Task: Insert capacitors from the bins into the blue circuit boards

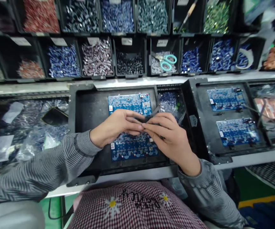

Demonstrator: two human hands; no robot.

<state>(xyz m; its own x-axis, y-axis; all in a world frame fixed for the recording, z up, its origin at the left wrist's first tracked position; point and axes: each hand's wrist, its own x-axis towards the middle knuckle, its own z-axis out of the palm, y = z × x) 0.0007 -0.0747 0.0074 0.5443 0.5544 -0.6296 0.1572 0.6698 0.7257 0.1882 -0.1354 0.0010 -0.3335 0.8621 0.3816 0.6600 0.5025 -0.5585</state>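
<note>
Left hand and right hand meet above blue rectangular circuit boards, toward the black tray's right edge. Grip unclear.

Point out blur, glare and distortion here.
Head view: soft smearing over the copper-coloured pieces at upper right; head view: bright glints on the plastic bags at left; head view: wide-angle stretch, slanting the outer bins; head view: fingertip detail unclear where the left hand meets the right hand.
</note>
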